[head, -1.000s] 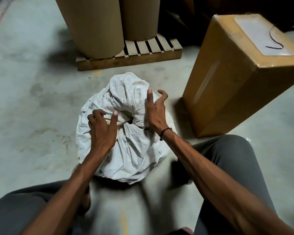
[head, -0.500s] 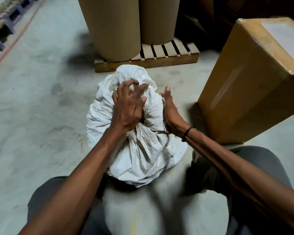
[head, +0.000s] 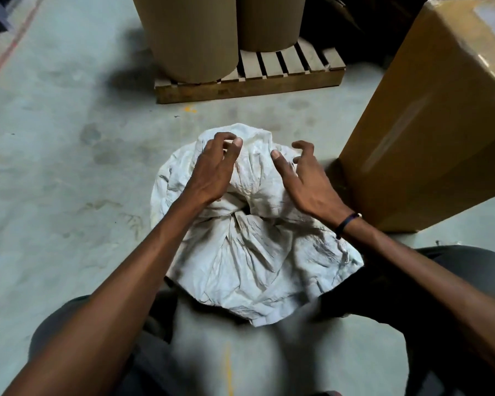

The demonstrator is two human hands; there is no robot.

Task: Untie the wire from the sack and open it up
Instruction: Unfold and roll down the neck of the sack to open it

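The white woven sack (head: pixel 249 252) sits on the concrete floor between my knees. Its top is bunched into loose folds, with a dark gap at the gathered neck (head: pixel 245 212). No wire shows on it. My left hand (head: pixel 215 170) reaches over the top, and its curled fingertips and thumb pinch a fold at the far edge. My right hand (head: pixel 303 178) lies on the right side of the bunched top. Its thumb rests on the fabric and its fingers are bent and spread, closed round nothing that I can see.
A large taped cardboard box (head: pixel 429 124) stands close on the right, almost touching the sack. Beyond the sack, a wooden pallet (head: pixel 249 84) carries two tall brown paper rolls (head: pixel 189 35). Bare concrete floor (head: pixel 69 167) stretches to the left.
My left hand moved from the middle of the bunch to its far edge. My right hand went from flat against the sack's side to on top, fingers bent. The view shifted nearer.
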